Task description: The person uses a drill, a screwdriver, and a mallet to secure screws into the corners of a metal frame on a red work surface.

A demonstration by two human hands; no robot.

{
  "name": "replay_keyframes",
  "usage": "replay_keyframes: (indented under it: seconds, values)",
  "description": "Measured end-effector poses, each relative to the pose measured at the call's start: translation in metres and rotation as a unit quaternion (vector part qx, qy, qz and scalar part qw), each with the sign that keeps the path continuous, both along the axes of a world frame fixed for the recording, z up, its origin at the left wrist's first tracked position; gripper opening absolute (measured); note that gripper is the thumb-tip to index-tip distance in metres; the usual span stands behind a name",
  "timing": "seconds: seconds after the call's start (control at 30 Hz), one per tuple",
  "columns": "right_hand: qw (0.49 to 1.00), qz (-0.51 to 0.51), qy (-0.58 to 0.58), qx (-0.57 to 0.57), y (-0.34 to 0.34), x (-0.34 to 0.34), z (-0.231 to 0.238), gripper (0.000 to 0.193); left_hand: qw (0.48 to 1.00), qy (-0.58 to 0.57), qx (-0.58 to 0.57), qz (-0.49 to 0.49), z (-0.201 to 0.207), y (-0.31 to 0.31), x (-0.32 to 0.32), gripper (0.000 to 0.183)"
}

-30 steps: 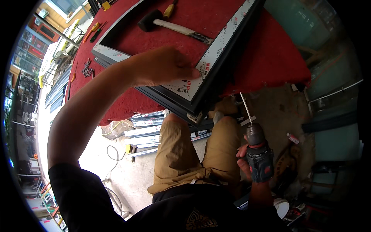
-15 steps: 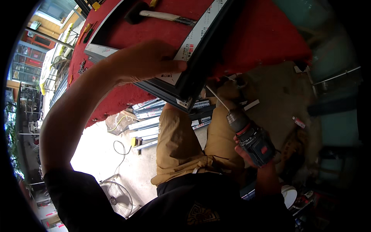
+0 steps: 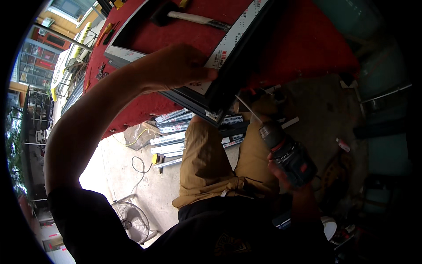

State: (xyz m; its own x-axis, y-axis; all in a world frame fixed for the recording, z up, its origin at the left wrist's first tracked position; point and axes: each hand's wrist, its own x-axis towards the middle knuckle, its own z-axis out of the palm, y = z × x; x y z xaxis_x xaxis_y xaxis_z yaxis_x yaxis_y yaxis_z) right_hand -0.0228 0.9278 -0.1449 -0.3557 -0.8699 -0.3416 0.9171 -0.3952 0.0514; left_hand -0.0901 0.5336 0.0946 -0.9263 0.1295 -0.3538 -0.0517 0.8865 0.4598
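Observation:
My left hand [image 3: 180, 70] is closed over the near corner of a dark metal frame [image 3: 239, 33] whose faces carry white printed film. The fingers' far side is hidden behind the frame bar. In my right hand [image 3: 278, 170], low and to the right, is a black cordless drill [image 3: 291, 160]. Its long thin bit [image 3: 249, 108] points up and left, with the tip close to the frame's near corner. A mallet [image 3: 198, 18] with a dark head and a pale handle lies inside the frame's outline.
The frame lies on a table with a red cloth [image 3: 303, 48], its corner overhanging the near edge. Several film-covered metal profiles [image 3: 169, 141] lie on the floor beneath. A floor fan [image 3: 132, 222] stands lower left, near a dark cable [image 3: 140, 165]. Small hand tools [image 3: 105, 31] lie at the table's left.
The whole view has shifted slightly, so the table and frame appear a little farther right. Both hands keep their holds, and the drill bit stays by the frame's corner.

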Motion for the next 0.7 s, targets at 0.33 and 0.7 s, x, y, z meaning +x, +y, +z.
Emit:
replay_keyframes:
  seconds: [0.33,0.7]
  values:
    - [0.612,-0.009,0.693,0.38,-0.005,0.0,0.02,0.04,0.999,-0.005,-0.044,-0.005,0.01,0.01,0.002,0.054]
    - [0.541,-0.114,0.709,0.438,-0.015,0.008,0.038,0.019,0.999,-0.012,-0.032,-0.015,0.011,0.009,-0.002,0.06]
